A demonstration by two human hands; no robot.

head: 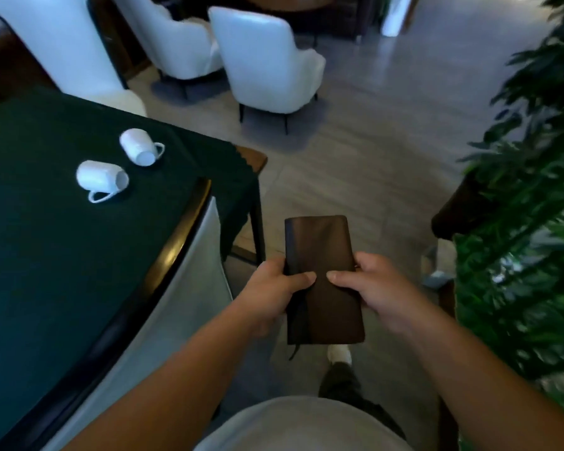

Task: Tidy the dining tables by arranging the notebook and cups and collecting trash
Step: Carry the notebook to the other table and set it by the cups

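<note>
A closed brown notebook (319,252) with a dark spine strip and a hanging ribbon is held in front of me over the floor. My left hand (274,291) grips its left edge and my right hand (375,288) grips its right edge, both thumbs lying on the cover. To the left, a table with a dark green cloth (46,242) carries two white cups lying on their sides: a nearer one (101,179) and a farther one (139,146), both with handles showing.
A white chair with a dark curved back rail (173,245) is tucked against the table's near side. More white armchairs (264,60) stand ahead on the grey floor. A leafy green plant (531,206) fills the right side beside a dark wooden piece.
</note>
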